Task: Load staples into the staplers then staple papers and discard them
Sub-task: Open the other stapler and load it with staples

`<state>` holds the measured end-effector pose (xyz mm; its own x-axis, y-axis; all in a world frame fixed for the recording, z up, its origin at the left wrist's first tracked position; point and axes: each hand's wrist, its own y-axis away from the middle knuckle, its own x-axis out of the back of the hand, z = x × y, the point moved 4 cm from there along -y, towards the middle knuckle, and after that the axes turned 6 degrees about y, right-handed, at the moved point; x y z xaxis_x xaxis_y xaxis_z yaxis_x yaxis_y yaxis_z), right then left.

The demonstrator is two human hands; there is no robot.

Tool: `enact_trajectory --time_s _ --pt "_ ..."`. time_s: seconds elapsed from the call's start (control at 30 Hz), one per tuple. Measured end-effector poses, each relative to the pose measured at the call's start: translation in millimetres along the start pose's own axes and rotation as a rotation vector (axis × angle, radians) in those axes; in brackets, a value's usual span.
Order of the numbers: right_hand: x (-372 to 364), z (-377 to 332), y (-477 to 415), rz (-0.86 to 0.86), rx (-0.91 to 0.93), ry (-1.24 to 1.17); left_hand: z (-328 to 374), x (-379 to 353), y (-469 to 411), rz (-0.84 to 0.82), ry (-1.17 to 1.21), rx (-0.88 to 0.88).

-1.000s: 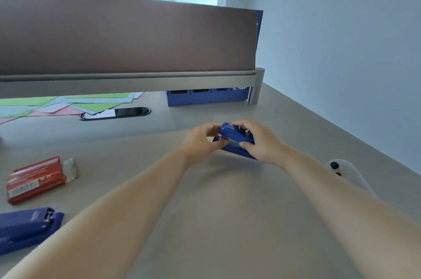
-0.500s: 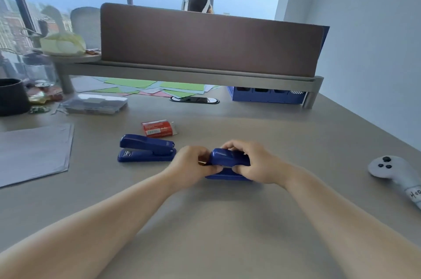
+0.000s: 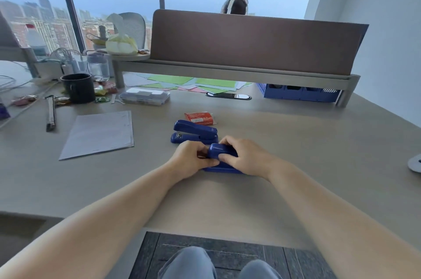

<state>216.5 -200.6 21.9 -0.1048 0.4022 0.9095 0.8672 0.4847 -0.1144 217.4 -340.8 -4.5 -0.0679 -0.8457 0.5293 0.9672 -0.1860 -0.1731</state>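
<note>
A blue stapler (image 3: 222,153) rests on the grey desk (image 3: 296,153) in front of me, held between both hands. My right hand (image 3: 245,156) wraps its back half and my left hand (image 3: 191,157) pinches its front end. Just behind it lies a second blue stapler (image 3: 193,134), closed and untouched. A red staple box (image 3: 199,117) sits a little farther back. A stack of white papers (image 3: 100,132) lies flat to the left.
A clear plastic case (image 3: 144,96), a black mug (image 3: 78,87), wrappers and cables crowd the back left. Coloured paper sheets (image 3: 193,85) and a blue tray (image 3: 298,93) lie under the brown divider shelf (image 3: 250,41). A white controller (image 3: 415,162) shows at the right edge.
The view has swung left and downward, bringing the second stapler, papers and my knees into sight. Both hands stay on the same blue stapler, which now rests on the desk.
</note>
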Motion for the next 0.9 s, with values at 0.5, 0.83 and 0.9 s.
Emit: enact_trajectory --time_s 0.5,0.83,0.9 --pt "-5.2 7.3 -1.5 0.243 0.021 -0.114 -6.2 0.9 -0.5 0.076 -0.058 -0.050" --pt "23.8 17.9 15.5 0.390 0.037 -0.453 -7.0 0.1 0.4 0.066 -0.027 -0.021" --pt "25.2 17.0 18.6 0.396 0.074 -0.436 -5.8 0.0 1.1 0.054 -0.034 -0.029"
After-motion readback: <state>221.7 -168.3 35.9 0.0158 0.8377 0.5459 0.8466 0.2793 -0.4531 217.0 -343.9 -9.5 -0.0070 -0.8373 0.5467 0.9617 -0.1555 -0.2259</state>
